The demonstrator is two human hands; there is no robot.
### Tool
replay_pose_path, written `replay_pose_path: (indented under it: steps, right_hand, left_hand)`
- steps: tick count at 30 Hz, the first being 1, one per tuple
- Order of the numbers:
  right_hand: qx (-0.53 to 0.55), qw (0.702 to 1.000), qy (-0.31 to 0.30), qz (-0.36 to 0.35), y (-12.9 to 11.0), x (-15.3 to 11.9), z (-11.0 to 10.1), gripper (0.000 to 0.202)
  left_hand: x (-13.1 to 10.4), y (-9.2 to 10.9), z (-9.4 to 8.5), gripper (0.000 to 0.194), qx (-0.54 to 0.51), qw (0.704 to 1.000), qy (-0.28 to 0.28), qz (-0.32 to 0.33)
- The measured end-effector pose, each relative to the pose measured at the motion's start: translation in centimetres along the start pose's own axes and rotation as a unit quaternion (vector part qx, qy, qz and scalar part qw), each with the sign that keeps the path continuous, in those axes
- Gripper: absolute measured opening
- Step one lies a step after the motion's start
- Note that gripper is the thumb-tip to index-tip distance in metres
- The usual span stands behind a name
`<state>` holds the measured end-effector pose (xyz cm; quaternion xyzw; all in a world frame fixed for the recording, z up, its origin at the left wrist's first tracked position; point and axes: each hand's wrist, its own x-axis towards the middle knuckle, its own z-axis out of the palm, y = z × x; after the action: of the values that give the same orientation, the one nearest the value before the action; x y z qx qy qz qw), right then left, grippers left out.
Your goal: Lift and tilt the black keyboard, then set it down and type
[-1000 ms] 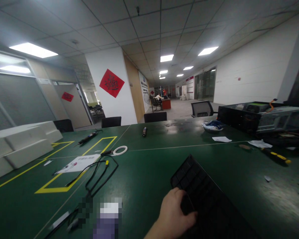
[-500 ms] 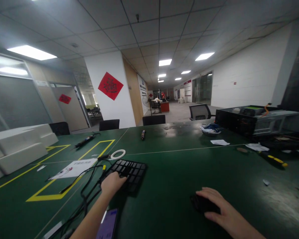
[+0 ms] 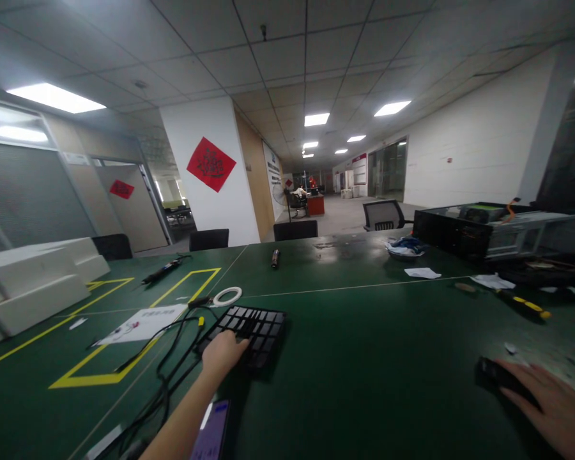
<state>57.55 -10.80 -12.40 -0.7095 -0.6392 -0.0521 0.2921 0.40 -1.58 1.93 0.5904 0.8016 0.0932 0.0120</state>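
Note:
A flat black tray [image 3: 271, 329] divided into small square compartments lies left of centre on the green table. Slim black pieces lie across its middle. At the tray's near edge is my left hand [image 3: 224, 350], closed with the thumb over the edge; the other fingers are mostly hidden. Far to the right, my right hand [image 3: 551, 399] is wrapped round a black computer mouse [image 3: 510, 381] resting on the table. Beside my left forearm lies a phone [image 3: 213, 431] with a lit purple screen. Black cables [image 3: 165, 377] run left of the tray.
A white ring [image 3: 227, 296] sits behind the tray, with a printed sheet [image 3: 146, 321] to its left. White foam blocks [image 3: 38, 303] stand at far left. An opened computer case [image 3: 453, 233] is at back right, near a yellow-black screwdriver [image 3: 527, 306]. A small cylinder [image 3: 275, 258] lies farther back.
My right hand has moved well to the right together with the mouse. My left hand and the tray have shifted slightly right.

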Motion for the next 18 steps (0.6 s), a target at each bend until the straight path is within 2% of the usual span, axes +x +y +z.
replay_pose_path:
  steps: [3,5,6,8,9,11,14,16,18]
  right_hand:
    - [-0.016,1.0,-0.012,0.004,-0.9,0.2,0.0,0.048]
    - [-0.018,1.0,-0.021,0.008,-0.9,0.4,-0.2,0.053]
    - [-0.016,1.0,-0.023,0.007,-0.7,0.5,-0.2,0.054]
    - [0.0,1.0,-0.023,0.007,-0.1,0.6,-0.5,0.055]
    - [0.016,0.999,-0.027,0.011,0.1,0.7,-0.8,0.055]
    - [0.061,0.996,-0.049,0.04,-0.3,1.0,-1.7,0.055]
    - [0.135,0.983,-0.097,0.074,-4.1,1.5,-3.0,0.055]
    - [0.189,0.973,-0.124,0.048,-8.8,1.7,-3.2,0.055]
    - [0.273,0.948,-0.16,-0.002,-14.2,1.5,-2.9,0.052]
  left_hand:
    - [-2.3,2.8,1.2,0.03,-0.052,0.997,0.012,0.056]
    - [-4.8,5.6,2.9,0.032,-0.122,0.985,0.016,0.118]
    - [-6.3,7.2,4.0,0.033,-0.239,0.958,0.018,0.158]
    - [-9.5,10.0,6.2,0.033,-0.42,0.88,-0.022,0.219]
    - [-11.0,11.2,7.2,0.033,-0.469,0.849,-0.054,0.236]
    - [-13.3,12.6,8.5,0.036,-0.498,0.828,-0.074,0.246]
    - [-14.8,13.1,9.0,0.041,-0.487,0.831,-0.077,0.258]
    - [-14.9,12.9,8.8,0.041,-0.479,0.832,-0.084,0.267]
    - [-14.7,12.7,8.7,0.04,-0.472,0.835,-0.083,0.272]
